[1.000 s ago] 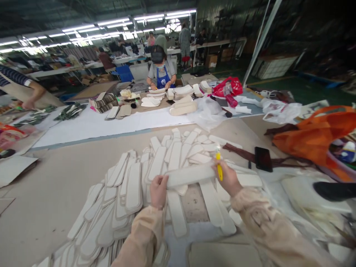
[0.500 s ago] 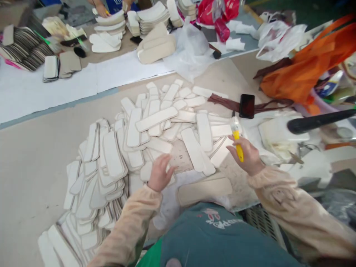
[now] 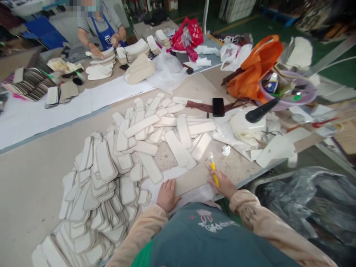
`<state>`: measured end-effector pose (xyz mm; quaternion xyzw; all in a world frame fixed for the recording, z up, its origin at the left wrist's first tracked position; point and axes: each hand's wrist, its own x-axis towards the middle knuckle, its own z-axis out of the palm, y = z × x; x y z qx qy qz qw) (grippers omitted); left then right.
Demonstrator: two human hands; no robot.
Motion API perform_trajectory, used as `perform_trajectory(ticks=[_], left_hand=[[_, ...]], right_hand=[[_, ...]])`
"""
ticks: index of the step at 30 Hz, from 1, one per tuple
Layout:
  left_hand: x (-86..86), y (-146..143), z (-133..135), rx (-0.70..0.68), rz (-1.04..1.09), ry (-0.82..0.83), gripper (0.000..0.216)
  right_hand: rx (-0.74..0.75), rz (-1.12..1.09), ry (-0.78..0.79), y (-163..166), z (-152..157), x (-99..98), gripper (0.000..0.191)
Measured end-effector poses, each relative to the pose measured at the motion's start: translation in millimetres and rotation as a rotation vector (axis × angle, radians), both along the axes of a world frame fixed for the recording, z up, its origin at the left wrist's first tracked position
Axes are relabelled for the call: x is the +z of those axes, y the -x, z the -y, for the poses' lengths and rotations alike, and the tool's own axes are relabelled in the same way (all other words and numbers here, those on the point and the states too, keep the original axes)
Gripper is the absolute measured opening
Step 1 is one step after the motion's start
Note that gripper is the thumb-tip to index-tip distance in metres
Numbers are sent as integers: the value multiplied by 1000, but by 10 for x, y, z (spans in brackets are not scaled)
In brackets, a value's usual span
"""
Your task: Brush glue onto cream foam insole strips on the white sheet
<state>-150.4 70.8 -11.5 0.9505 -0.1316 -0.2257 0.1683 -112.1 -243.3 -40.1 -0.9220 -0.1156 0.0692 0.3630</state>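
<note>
Table [image 3: 36, 178]: both hands now on beige strip [image 3: 191, 180].

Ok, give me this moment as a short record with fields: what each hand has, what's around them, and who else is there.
left hand: left hand flat on the end of a tan strip at the near table edge
right hand: right hand holds a yellow-handled brush at the strip's other end
beside them: white padded pieces spread in overlapping heaps
further right: black phone, orange bag
other person: a blue apron at the far table, handling stacked white pieces
</note>
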Motion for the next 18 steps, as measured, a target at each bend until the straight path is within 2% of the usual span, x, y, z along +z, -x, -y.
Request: perform_trajectory(ticks=[5,8,11,14,18], left_hand=[[-3,117,29,58,47,-24,76],[-38,178,27,102,87,-19,78],[-124,250,-19,139,160,-3,81],[-246,339,-97,165,258,32,83],[-383,477,-175,225,389,73,81]], right_hand=[[-52,40,-31,-85,-41,44,17],[-31,86,-102,-23,59,207,18],[-103,112,-179,86,261,411,19],[-259,141,-213,135,589,593,25],[-680,166,-198,-33,1199,784,33]])
